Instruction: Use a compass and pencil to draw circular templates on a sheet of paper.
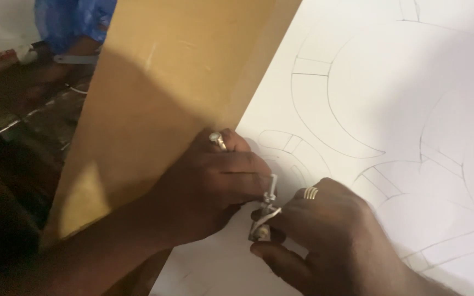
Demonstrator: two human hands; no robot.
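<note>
A small metal tool like a drawing compass (264,214) stands on a large white sheet (390,109) covered with pencilled arcs and segmented curved bands. My left hand (215,186), with a ring on one finger, grips the tool's upper part. My right hand (325,235), also ringed, pinches the tool's lower part against the sheet near its lower left area. The tool's tip is hidden between my fingers.
A tan wooden board (154,93) lies under the sheet and slants up to the left. Beyond it, a dark floor (34,120) shows, with a person in blue clothing (75,22) at the top left.
</note>
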